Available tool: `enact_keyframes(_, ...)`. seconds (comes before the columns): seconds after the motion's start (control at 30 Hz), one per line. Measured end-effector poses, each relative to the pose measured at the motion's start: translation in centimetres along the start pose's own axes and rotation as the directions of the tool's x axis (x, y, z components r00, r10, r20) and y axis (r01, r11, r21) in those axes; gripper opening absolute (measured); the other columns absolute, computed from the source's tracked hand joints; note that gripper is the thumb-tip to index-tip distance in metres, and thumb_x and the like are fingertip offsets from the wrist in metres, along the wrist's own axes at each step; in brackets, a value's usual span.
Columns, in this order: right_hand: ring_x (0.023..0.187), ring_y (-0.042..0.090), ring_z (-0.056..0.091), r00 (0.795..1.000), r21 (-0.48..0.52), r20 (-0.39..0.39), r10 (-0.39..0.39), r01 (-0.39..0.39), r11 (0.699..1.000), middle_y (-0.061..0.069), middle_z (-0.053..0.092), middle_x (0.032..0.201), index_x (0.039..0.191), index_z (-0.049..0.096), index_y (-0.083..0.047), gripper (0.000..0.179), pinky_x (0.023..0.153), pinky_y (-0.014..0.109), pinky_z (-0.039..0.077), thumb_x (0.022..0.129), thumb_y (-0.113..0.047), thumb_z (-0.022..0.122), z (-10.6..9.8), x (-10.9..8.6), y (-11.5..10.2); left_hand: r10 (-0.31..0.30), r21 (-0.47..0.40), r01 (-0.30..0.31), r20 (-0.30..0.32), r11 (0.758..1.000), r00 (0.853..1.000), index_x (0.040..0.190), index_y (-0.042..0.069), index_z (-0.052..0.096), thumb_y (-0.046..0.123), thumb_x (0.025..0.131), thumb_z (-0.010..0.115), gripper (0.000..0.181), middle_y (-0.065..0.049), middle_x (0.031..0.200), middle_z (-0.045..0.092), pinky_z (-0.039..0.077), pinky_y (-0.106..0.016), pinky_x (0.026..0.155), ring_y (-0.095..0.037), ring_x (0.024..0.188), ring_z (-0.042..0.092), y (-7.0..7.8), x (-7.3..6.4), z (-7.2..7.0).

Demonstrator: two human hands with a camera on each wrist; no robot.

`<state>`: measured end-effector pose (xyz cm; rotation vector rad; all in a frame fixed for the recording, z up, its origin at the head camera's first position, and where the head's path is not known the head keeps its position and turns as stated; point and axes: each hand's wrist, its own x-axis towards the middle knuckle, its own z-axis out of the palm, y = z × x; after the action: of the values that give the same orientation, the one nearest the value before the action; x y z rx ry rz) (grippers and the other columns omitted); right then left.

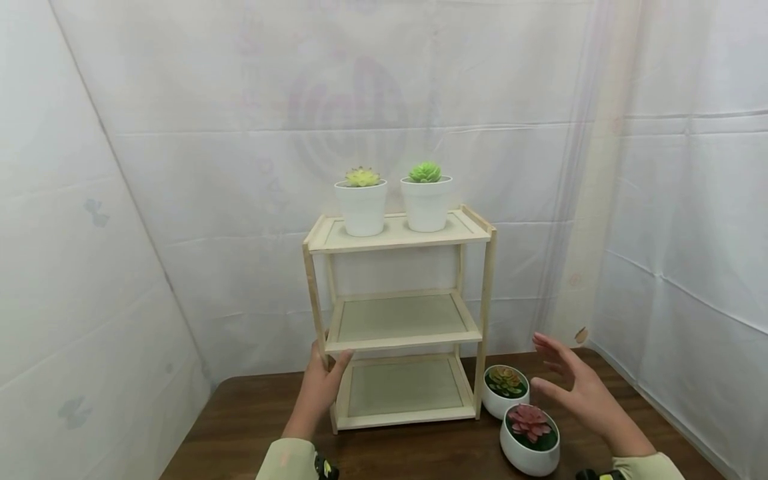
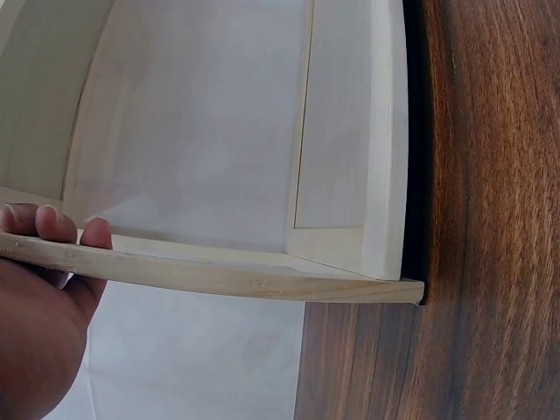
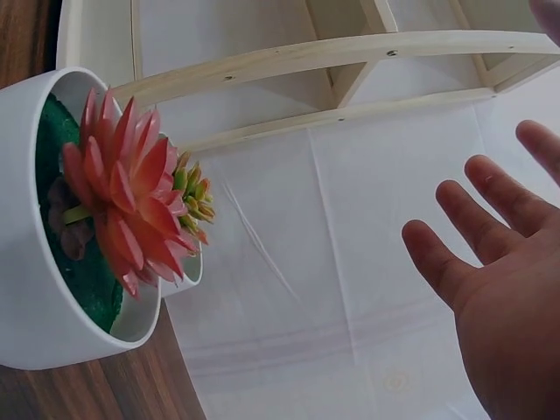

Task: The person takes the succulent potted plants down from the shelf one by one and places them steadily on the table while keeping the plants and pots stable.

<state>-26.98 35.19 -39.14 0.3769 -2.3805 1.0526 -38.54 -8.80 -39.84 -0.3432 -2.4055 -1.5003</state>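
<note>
A three-tier pale wooden shelf [image 1: 403, 343] stands on the table. My left hand [image 1: 321, 383] grips its left front post, fingers curled round the wood in the left wrist view [image 2: 52, 289]. To the right of the shelf my right hand [image 1: 579, 393] is held up with fingers spread, holding nothing. Nearest to it are two round white bowls: one with a red succulent [image 1: 531, 427], also large in the right wrist view [image 3: 127, 192], and behind it one with a green-orange succulent [image 1: 506, 381].
On the top tier stand two white pots, one with a yellow-green succulent [image 1: 363, 210], the other with a bright green one [image 1: 427, 205]. Pale curtains [image 1: 210, 167] hang behind and at both sides of the dark wooden table [image 1: 252, 407].
</note>
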Motion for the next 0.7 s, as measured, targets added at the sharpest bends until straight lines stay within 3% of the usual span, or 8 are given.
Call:
enact_keyframes(0.13, 0.123, -0.019, 0.037, 1.000, -0.001, -0.008, -0.017, 0.017, 1.000, -0.025, 0.040, 0.142, 0.149, 0.033, -0.029, 0.069, 0.094, 0.004, 0.038, 0.090, -0.021, 0.070, 0.0, 0.1, -0.2, -0.006, 0.000, 0.006, 0.005, 1.000, 1.000, 0.153, 0.019, 0.017, 0.064, 0.090, 0.053, 0.085, -0.017, 0.146, 0.044, 0.052, -0.050, 0.092, -0.033, 0.119, 0.057, 0.0, -0.1, 0.0)
enact_keyframes(0.23, 0.123, -0.018, 0.038, 0.999, 0.004, -0.014, -0.031, 0.031, 1.000, -0.026, 0.039, 0.142, 0.149, 0.033, -0.028, 0.070, 0.094, 0.005, 0.038, 0.090, -0.019, 0.070, 0.0, 0.3, -0.4, -0.006, -0.005, 0.006, 0.009, 1.000, 1.000, 0.154, 0.019, 0.016, 0.063, 0.090, 0.053, 0.086, -0.017, 0.147, 0.043, 0.051, -0.051, 0.093, -0.033, 0.121, 0.056, 0.0, -0.2, -0.1)
enact_keyframes(0.3, 0.123, -0.018, 0.038, 0.999, 0.006, -0.012, -0.033, 0.033, 0.999, -0.023, 0.040, 0.142, 0.149, 0.033, -0.028, 0.070, 0.093, 0.005, 0.038, 0.090, -0.019, 0.070, -0.1, 0.5, -0.7, -0.002, -0.011, 0.002, 0.010, 1.000, 1.000, 0.154, 0.018, 0.016, 0.063, 0.090, 0.053, 0.086, -0.017, 0.147, 0.042, 0.050, -0.053, 0.095, -0.034, 0.123, 0.055, 0.1, -0.2, -0.1)
enact_keyframes(0.53, 0.119, -0.022, 0.036, 1.000, -0.013, 0.001, -0.022, 0.022, 1.000, 0.010, 0.045, 0.147, 0.150, 0.032, -0.029, 0.070, 0.090, 0.010, 0.043, 0.091, -0.022, 0.069, -0.5, 1.2, -1.8, 0.014, -0.015, -0.014, -0.002, 1.000, 1.000, 0.153, 0.016, 0.018, 0.061, 0.091, 0.054, 0.085, -0.018, 0.147, 0.043, 0.047, -0.055, 0.097, -0.035, 0.125, 0.053, 0.3, -0.1, -0.1)
enact_keyframes(0.7, 0.122, -0.021, 0.035, 0.999, -0.009, -0.003, -0.040, 0.040, 0.999, 0.012, 0.044, 0.147, 0.150, 0.031, -0.028, 0.072, 0.091, 0.008, 0.041, 0.091, -0.020, 0.070, -0.7, 1.5, -2.3, 0.024, -0.004, -0.024, -0.005, 1.000, 1.000, 0.153, 0.014, 0.018, 0.059, 0.091, 0.054, 0.084, -0.020, 0.146, 0.043, 0.047, -0.056, 0.097, -0.037, 0.126, 0.053, 0.2, 0.0, 0.0)
